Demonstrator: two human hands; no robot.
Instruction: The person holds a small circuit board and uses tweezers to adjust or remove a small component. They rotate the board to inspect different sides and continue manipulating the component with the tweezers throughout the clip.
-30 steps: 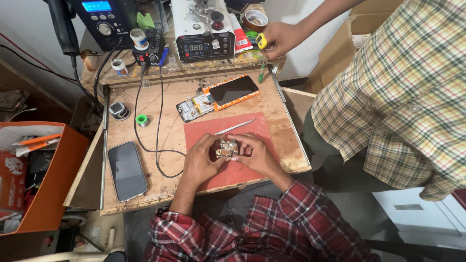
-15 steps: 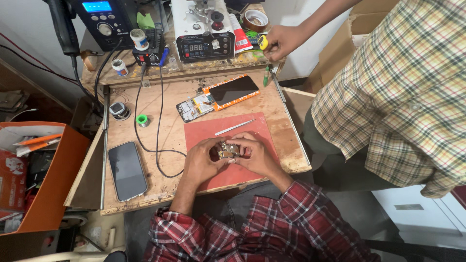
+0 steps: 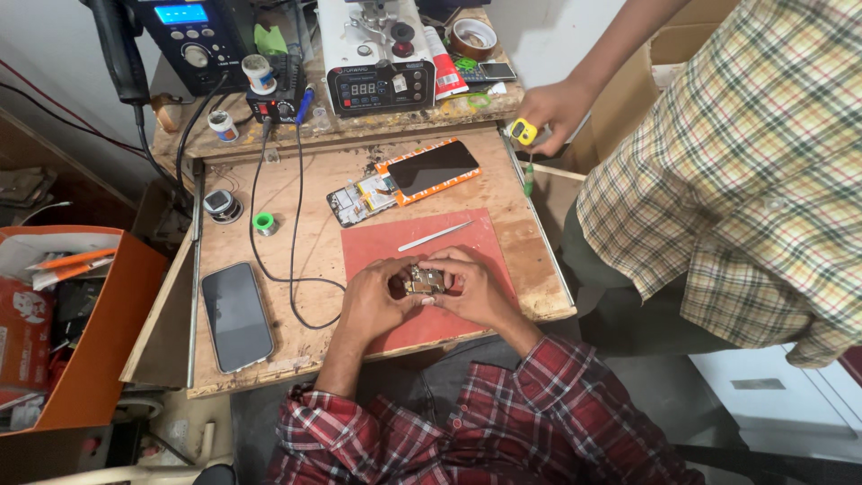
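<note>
Both hands — left hand (image 3: 373,301); right hand (image 3: 474,289) — pinch circuit board (image 3: 422,280).

Small metallic circuit board (image 3: 423,280), lying flat, pinched between both hands over red mat (image 3: 467,242).

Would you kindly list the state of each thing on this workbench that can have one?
small circuit part: held between both hands over the red mat
left hand: fingers closed on the part
right hand: fingers closed on the part
opened phone: insides exposed
orange-cased phone: screen dark
black phone: screen up, dark
tweezers: lying loose on the mat
blue display: lit
</note>
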